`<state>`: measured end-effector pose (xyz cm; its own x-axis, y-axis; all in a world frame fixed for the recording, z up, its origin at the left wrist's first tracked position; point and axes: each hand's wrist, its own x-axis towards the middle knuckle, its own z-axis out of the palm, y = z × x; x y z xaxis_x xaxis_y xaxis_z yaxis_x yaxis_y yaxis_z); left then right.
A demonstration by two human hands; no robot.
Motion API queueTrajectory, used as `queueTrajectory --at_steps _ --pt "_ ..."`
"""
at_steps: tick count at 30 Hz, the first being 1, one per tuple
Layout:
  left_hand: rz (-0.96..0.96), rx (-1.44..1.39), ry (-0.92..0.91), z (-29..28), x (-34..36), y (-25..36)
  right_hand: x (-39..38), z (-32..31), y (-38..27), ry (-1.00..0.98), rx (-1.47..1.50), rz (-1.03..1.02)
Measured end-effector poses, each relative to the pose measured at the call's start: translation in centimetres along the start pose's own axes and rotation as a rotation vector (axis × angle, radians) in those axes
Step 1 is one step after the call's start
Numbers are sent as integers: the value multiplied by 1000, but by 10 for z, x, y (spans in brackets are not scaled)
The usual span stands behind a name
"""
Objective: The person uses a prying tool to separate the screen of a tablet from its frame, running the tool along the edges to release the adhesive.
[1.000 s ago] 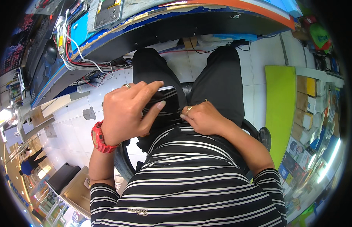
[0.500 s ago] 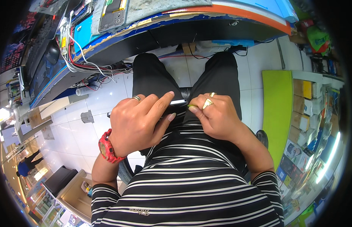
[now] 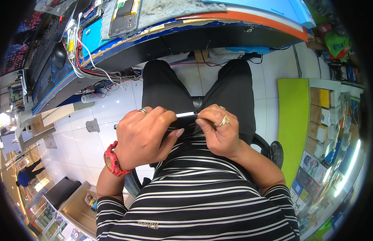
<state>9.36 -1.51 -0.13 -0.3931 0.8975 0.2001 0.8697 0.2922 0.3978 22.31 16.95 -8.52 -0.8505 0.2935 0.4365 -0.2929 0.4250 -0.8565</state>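
Over my lap, my left hand (image 3: pixel 144 134) grips a thin dark slab that looks like a smartphone (image 3: pixel 186 115), its light edge facing up. The hand covers the left part of the slab, and its index finger and thumb are beside the near face. My right hand (image 3: pixel 221 130) is closed in a pinch at the right end of the slab, touching its corner. Between its thumb and index finger is a small yellow-green piece, almost hidden now by the fingertips.
Ahead stands a workbench with a grey mat (image 3: pixel 162 14), an opened phone (image 3: pixel 125 18) and a tangle of cables (image 3: pixel 80 66). A black mouse (image 3: pixel 58 55) is at the left. On the right are a green panel (image 3: pixel 292 132) and shelves of boxes (image 3: pixel 319 120).
My right hand has turned and moved slightly left and down against the slab's end. The left index finger has bent, leaving more of the light edge showing. The yellow-green piece is less visible.
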Motion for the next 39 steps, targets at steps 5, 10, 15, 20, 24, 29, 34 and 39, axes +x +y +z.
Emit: queueTrajectory --at_steps 5,10,15,20,24,29,34,39 --pt "3 -1 1 -2 -4 0 7 -5 -3 -49 -68 -109" --pt "3 -4 -16 -5 -6 2 7 -7 3 -69 -96 -218" --pt "13 -3 -75 -11 -7 7 4 -8 3 -74 -134 -292" --pt "7 -54 -57 -15 -7 12 4 -7 2 -74 -135 -320" --pt "-57 -33 -41 -17 -8 20 7 -10 -5 -125 -119 -294" --pt "-172 -30 0 -10 -13 33 -1 -3 -5 -107 68 -84" --pt "-180 -69 9 -9 -13 34 -3 -5 -10 -116 88 -27" --pt "-181 -123 -6 -11 -18 37 -10 -11 -10 -163 75 -53"
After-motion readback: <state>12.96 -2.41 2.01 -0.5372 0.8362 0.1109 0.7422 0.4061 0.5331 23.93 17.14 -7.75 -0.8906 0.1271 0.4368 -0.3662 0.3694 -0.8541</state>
